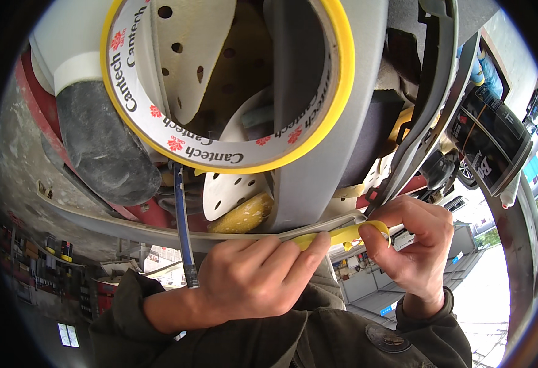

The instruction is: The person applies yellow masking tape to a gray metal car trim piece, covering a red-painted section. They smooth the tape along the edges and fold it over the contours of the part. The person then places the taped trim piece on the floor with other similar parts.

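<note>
My left hand (255, 276) is back-up along the edge of a long grey trim strip (168, 231), its curled fingers holding a yellow masking tape strip (345, 234) against that edge. Its thumb is hidden. Thumb and index finger of my right hand (416, 239) pinch the tape farther right, where a loop stands up off the trim. A large masking tape roll (232, 161), yellow outside with a white printed core, looms at the top centre, close to the camera; what supports it is not visible.
Beyond the trim lie white perforated sanding sheets (191, 50), a worn yellow block (246, 214), a black-ended white object (103, 138) and a wide grey panel (315, 184). A blue rod (184, 221) crosses the trim by my left wrist. Dark curved trim (416, 142) rises at right.
</note>
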Action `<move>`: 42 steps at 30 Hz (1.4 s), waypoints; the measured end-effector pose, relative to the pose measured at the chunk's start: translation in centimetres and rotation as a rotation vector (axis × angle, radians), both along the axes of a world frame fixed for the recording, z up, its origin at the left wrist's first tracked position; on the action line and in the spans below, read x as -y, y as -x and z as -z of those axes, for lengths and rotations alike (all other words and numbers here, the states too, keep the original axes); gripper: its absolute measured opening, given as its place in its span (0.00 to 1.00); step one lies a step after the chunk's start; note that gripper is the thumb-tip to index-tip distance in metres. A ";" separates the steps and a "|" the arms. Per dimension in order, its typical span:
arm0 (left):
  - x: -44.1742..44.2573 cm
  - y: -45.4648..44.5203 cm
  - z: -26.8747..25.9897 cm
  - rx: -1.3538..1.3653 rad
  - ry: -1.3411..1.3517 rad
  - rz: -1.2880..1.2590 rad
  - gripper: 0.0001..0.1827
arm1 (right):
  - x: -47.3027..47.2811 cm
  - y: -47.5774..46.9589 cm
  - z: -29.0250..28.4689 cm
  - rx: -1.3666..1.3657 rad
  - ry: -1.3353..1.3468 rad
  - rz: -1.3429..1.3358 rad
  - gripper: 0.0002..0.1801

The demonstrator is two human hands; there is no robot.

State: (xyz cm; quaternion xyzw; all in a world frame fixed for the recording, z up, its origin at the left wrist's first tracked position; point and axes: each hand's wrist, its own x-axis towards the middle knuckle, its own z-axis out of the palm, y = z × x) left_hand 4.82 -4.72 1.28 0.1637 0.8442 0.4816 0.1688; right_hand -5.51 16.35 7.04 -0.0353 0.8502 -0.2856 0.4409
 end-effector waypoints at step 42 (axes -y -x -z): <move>-0.8 0.9 -3.4 0.499 -0.158 -0.010 0.30 | 0.2 -0.6 0.4 0.037 -0.103 0.151 0.10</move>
